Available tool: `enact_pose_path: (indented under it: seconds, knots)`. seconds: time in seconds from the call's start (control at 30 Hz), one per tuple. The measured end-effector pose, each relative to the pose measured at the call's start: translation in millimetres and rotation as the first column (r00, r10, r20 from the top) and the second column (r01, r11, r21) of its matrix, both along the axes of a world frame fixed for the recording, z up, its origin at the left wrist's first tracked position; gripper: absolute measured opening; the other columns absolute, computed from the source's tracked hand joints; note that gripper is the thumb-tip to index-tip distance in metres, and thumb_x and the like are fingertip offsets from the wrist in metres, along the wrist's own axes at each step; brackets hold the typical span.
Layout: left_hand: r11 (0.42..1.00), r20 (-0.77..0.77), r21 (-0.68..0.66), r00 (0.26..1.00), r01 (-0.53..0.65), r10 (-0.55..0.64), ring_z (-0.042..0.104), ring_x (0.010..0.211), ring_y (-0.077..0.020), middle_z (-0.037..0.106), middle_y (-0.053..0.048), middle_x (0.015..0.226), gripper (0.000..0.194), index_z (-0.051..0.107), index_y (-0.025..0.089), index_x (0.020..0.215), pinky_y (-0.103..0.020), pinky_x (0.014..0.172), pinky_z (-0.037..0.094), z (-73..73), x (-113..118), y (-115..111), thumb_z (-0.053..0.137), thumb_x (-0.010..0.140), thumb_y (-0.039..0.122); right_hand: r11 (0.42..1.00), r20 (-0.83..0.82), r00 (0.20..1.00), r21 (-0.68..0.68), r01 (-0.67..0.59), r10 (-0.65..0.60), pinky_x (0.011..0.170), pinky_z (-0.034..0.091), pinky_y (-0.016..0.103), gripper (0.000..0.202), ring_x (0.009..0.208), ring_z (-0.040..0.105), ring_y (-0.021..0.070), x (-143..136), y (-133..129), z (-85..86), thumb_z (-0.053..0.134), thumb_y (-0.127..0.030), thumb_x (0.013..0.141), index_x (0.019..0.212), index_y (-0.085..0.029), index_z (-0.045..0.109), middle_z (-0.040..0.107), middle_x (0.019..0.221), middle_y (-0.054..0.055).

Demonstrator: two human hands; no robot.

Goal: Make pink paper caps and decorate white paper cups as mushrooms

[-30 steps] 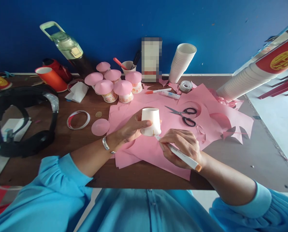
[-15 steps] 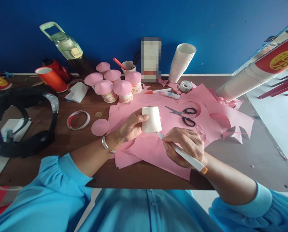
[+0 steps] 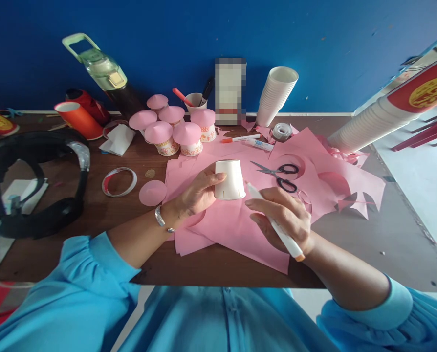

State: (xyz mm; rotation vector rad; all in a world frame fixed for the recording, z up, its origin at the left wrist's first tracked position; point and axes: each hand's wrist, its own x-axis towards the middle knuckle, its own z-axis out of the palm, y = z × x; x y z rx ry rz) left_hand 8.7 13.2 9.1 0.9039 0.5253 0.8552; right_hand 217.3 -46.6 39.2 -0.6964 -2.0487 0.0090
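Over pink paper sheets [image 3: 240, 230], my left hand [image 3: 200, 193] grips a white paper cup [image 3: 230, 181] turned upside down, with short yellowish marks near its rim. My right hand [image 3: 282, 217] holds a white marker [image 3: 277, 225] with an orange end; its tip is just right of the cup, not touching it. Black-handled scissors [image 3: 277, 172] lie slightly open on the paper behind my right hand. Several decorated cups with pink cone tops [image 3: 187, 134] stand behind the left hand.
A stack of white cups [image 3: 275, 98], a tape roll [image 3: 282, 131] and a pen cup [image 3: 195, 105] are at the back. Leftward are a bottle [image 3: 108, 73], a tape ring [image 3: 119, 182], a pink disc [image 3: 152, 193] and a black headset [image 3: 38, 186]. More stacked cups [image 3: 372, 122] stand right.
The marker tip has moved from the cup's rim up and to the right, off the cup. The right hand has shifted its fingers on the marker. The left hand has hardly moved.
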Motion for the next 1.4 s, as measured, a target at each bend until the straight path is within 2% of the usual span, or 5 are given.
enact_pose_path:
  seconds: [0.2,0.5,0.77,1.03,1.4]
  knots:
    - [0.999,0.021,-0.049,1.0,-0.014,0.015,0.067,0.114,-0.027,0.074,-0.007,0.117,0.037,0.073,0.024,0.118,-0.04,0.095,0.057,-5.3,1,3,0.063,0.093,0.049,0.98,-0.03,0.982,-0.079,0.183,-0.186,0.06,0.053,0.029,0.03,0.069,0.062,0.0147,-1,5,-9.8,0.063,-0.008,0.096,0.121,-0.025,0.062,0.063,0.086,0.002]
    - [0.996,-0.006,-0.092,1.0,-0.015,0.014,0.063,0.126,-0.0279,0.072,-0.01,0.128,0.043,0.073,0.02,0.119,-0.041,0.106,0.054,-7.3,1,4,0.064,0.091,0.052,0.981,0.039,0.988,-0.12,0.152,-0.148,0.059,0.053,0.028,0.029,0.072,0.064,0.0157,-4,8,-17.3,0.065,-0.013,0.096,0.122,-0.024,0.059,0.064,0.088,0.003]
    - [0.99,0.064,0.089,0.991,0.11,-0.116,0.064,0.127,-0.0328,0.073,-0.01,0.122,0.042,0.068,0.024,0.128,-0.05,0.105,0.053,-10.7,1,0,0.067,0.092,0.048,0.98,0.067,0.978,-0.023,0.2,-0.198,0.056,0.047,0.025,0.023,0.062,0.057,0.012,-2,11,-23.9,0.063,-0.008,0.095,0.11,-0.025,0.062,0.06,0.078,-0.002]
    - [0.979,-0.007,0.16,0.992,0.125,-0.126,0.068,0.116,-0.0286,0.074,-0.006,0.108,0.036,0.069,0.026,0.121,-0.045,0.102,0.053,0.8,-3,-2,0.075,0.088,0.035,0.984,0.043,0.984,-0.033,0.177,-0.175,0.057,0.049,0.027,0.031,0.067,0.058,0.0145,1,12,-21.4,0.062,-0.01,0.096,0.123,-0.026,0.062,0.059,0.083,0.0]
    - [0.97,-0.156,0.235,0.987,0.065,-0.028,0.06,0.118,-0.0317,0.069,-0.007,0.117,0.04,0.073,0.025,0.092,-0.047,0.1,0.049,30.2,-4,-10,0.088,0.07,0.053,0.999,-0.049,0.998,-0.02,0.039,-0.04,0.057,0.055,0.029,0.035,0.068,0.064,0.017,3,3,-2.6,0.05,-0.037,0.106,0.134,-0.019,0.062,0.066,0.085,0.006]
